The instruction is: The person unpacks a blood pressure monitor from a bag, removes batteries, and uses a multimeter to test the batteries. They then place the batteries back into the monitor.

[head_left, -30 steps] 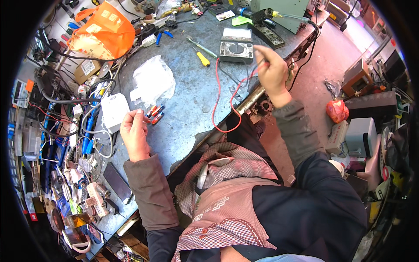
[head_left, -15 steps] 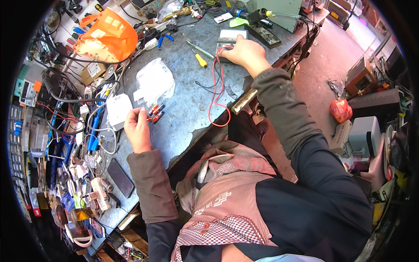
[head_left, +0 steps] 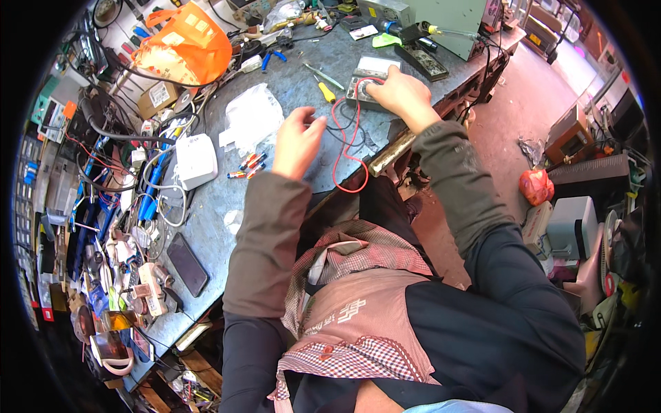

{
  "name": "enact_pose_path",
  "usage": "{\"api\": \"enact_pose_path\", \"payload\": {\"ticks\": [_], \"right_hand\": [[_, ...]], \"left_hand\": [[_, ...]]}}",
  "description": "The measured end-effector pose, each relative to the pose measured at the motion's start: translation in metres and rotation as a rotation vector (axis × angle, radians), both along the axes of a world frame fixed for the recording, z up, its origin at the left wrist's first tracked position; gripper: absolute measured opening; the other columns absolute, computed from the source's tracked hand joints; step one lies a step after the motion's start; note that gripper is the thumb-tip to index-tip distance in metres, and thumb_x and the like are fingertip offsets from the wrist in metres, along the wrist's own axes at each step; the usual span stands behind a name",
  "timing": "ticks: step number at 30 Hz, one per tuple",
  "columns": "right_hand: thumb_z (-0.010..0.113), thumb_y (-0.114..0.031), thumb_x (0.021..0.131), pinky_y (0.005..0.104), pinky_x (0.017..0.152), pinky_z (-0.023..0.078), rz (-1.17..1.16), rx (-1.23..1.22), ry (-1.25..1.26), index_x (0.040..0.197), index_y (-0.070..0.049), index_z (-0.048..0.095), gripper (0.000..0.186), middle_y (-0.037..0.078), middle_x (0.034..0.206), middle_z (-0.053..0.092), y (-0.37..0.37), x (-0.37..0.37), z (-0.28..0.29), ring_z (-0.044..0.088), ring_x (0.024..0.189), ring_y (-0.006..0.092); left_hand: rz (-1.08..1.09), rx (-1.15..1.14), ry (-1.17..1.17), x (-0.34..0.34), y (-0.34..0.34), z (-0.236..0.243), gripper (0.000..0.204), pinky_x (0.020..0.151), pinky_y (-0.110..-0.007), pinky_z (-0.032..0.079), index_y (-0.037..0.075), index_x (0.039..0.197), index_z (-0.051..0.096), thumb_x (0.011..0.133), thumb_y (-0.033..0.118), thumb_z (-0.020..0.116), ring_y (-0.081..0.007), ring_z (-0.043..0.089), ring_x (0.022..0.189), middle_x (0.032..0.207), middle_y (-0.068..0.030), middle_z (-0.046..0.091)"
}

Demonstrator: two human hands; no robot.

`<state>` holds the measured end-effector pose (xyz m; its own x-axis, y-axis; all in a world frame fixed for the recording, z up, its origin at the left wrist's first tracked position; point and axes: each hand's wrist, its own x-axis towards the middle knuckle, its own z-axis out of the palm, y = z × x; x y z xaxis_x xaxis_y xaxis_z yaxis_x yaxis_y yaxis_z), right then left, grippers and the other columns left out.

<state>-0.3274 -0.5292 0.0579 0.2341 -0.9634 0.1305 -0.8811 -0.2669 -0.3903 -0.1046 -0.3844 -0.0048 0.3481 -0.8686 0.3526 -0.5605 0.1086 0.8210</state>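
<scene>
At the far side of the bench, my right hand (head_left: 406,96) has its fingers closed over the dial area of a multimeter (head_left: 376,67). Red (head_left: 359,131) and black test leads (head_left: 335,122) run from the meter and loop over the benchtop. My left hand (head_left: 297,146) hovers above the bench, left of the leads, its thumb and forefinger pinched toward each other. A thin dark line shows at those fingertips, too small to name. Several small cylindrical parts with red, orange and blue colouring (head_left: 249,166) lie left of that hand, beside a crumpled clear plastic bag (head_left: 253,118).
A yellow-handled screwdriver (head_left: 325,90), blue-handled pliers (head_left: 273,59) and an orange bag (head_left: 186,48) lie farther back. Left are a white box (head_left: 195,160), a phone (head_left: 186,264) and tangled cables. A metal-cased unit (head_left: 444,24) stands at the far right.
My left hand has moved right, from beside the coloured parts toward the test leads. A white scrap where that hand was now shows. My right hand stays at the multimeter.
</scene>
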Motion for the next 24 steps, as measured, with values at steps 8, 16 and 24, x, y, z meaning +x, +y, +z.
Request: {"api": "enact_pose_path", "payload": {"ticks": [8, 16, 24], "right_hand": [[0.075, -0.053, 0.082, 0.0520, 0.099, 0.058, 0.029, 0.002, -0.210, 0.143, -0.005, 0.064, 0.079, 0.028, 0.118, 0.080, 0.095, -0.035, -0.012, 0.076, 0.115, 0.0469], [0.075, -0.022, 0.097, 0.0362, 0.083, 0.058, 0.140, 0.124, -0.907, 0.146, 0.000, 0.056, 0.057, 0.017, 0.101, 0.077, 0.126, -0.064, -0.081, 0.074, 0.090, 0.0239], [0.052, -0.017, 0.108, 0.0247, 0.045, 0.033, 0.189, 0.650, -1.519, 0.160, -0.006, 0.044, 0.054, 0.000, 0.082, 0.061, 0.173, -0.034, -0.078, 0.047, 0.053, 0.0067]], "left_hand": [[-0.067, 0.420, -0.323, -0.060, 0.013, 0.026, 0.078, 0.118, -0.054, 0.038, 0.004, 0.136, 0.077, 0.088, 0.066, 0.078, -0.0439, 0.052, 0.137, 0.139, -0.0248, 0.061], [-0.270, 0.127, 0.547, -0.097, 0.076, 0.032, 0.069, 0.106, -0.044, 0.056, -0.002, 0.145, 0.066, 0.088, 0.026, 0.096, -0.0265, 0.062, 0.126, 0.129, -0.0166, 0.065], [-0.098, -0.167, 0.093, -0.111, 0.088, 0.063, 0.068, 0.096, -0.034, 0.051, 0.004, 0.138, 0.069, 0.079, 0.014, 0.099, -0.0188, 0.059, 0.106, 0.118, -0.0057, 0.063]]}}
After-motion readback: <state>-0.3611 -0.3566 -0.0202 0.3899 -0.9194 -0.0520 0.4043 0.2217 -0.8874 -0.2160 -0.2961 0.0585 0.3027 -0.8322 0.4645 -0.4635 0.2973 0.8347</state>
